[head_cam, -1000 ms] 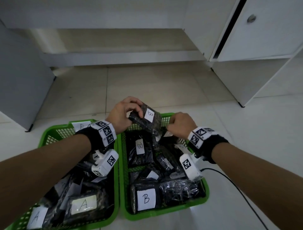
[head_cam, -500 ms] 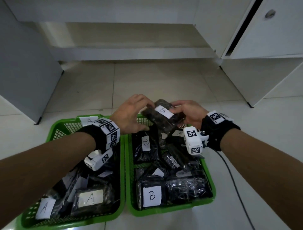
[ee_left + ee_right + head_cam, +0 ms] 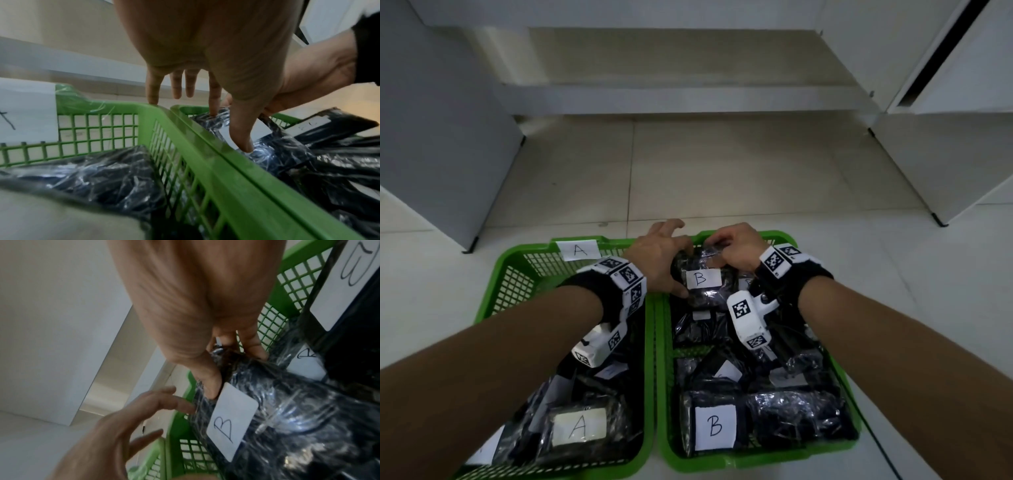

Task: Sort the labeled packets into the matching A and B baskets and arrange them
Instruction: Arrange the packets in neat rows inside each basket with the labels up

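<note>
Green plastic mesh basket tagged B: right of the pair, holding dark film-wrapped packets with white B labels, none with an A label showing.
Green plastic mesh basket tagged A: left of the pair, touching its neighbour rim to rim; packets with A labels in the near half, far end mostly bare mesh.
Dark film-wrapped packet with white B label: lying at the far end of the B basket on top of other packets, label up.
Left hand: fingers spread and straight, thumb and forefinger tips touching the packet's left side, little finger on the A basket's rim.
Right hand: thumb and fingers pinching the packet's far end.
Progress: sorting apparently near done; no loose packet on the pale floor tiles.
Left to do: probably release, then straightening the tilted B packets.
</note>
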